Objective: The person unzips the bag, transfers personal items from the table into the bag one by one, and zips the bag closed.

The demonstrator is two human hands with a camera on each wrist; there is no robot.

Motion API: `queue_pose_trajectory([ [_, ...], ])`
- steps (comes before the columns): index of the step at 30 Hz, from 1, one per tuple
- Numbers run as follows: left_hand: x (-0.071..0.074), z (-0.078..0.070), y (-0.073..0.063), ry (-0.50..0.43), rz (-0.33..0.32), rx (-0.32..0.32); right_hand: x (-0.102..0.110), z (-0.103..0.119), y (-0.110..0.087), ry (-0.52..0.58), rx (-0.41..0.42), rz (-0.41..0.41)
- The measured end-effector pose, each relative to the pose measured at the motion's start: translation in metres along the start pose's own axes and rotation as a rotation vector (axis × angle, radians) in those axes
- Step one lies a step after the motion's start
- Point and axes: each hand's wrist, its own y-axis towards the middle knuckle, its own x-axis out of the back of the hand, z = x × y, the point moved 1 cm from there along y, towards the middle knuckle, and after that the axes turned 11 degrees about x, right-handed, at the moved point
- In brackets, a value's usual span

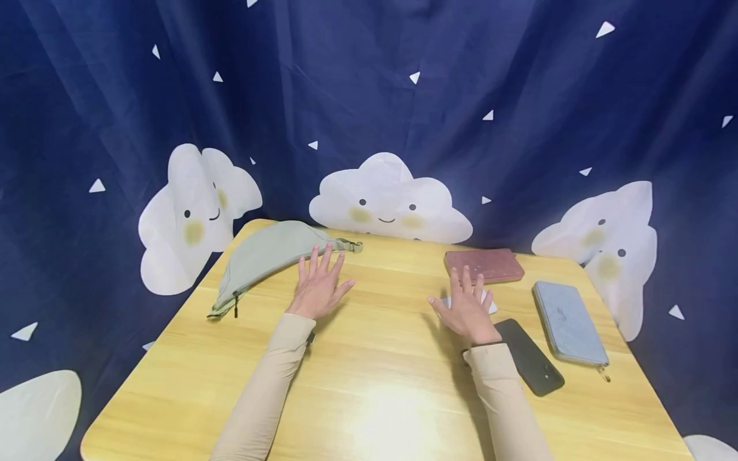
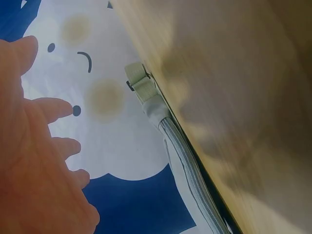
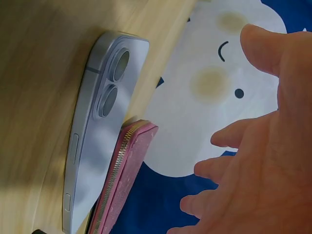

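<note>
My left hand [image 1: 317, 287] is spread open above the table, fingers pointing away, holding nothing. Nearest to it is a pale green waist bag [image 1: 262, 256] with a zipper along its edge and a buckle end just past the fingertips. In the left wrist view, the bag's zipper [image 2: 187, 156] runs beside the hand. My right hand [image 1: 466, 310] hovers with fingers spread over a light-coloured phone [image 3: 109, 131], hiding most of it in the head view. The phone lies with its two camera lenses up. Beyond the fingertips lies a dark pink zip wallet [image 1: 487, 264].
Right of the right wrist lies a black phone [image 1: 530, 358], partly behind the sleeve. Farther right is a light blue zip wallet [image 1: 571, 323] with a zipper pull at its near end. A dark blue curtain [image 1: 369, 83] with clouds surrounds the wooden table [image 1: 375, 358].
</note>
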Motion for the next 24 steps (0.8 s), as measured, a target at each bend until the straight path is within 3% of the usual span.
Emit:
queue_pose_trajectory([
  [7, 0.001, 0.001, 0.001, 0.026, 0.024, 0.002, 0.003, 0.002, 0.003, 0.002, 0.01, -0.005],
  [15, 0.007, 0.003, -0.003, -0.034, 0.067, 0.025, 0.003, 0.005, 0.003, 0.04, 0.019, 0.021],
  [19, 0.014, 0.018, -0.01, -0.046, 0.105, 0.051, 0.002, 0.01, 0.008, 0.062, 0.034, 0.03],
  [24, 0.033, 0.046, -0.023, -0.096, 0.113, 0.095, -0.001, 0.023, 0.021, 0.091, 0.085, 0.046],
])
